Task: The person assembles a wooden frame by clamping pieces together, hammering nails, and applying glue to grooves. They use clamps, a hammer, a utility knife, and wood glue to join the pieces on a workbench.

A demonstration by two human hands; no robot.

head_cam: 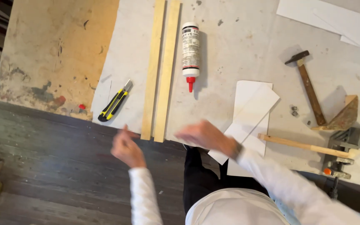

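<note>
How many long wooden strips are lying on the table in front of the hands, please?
2. The left strip and the right strip lie side by side, running from the table's far edge to its near edge, between the utility knife and the glue bottle.

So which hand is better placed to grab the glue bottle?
Probably the right hand: it hovers empty over the table edge just below the glue bottle, while the left hand sits beyond the two wooden strips.

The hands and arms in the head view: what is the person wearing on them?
Both arms have long white sleeves reaching the wrists. The left hand and right hand are bare, without gloves. A dark band, perhaps a watch, sits at the right wrist.
</note>
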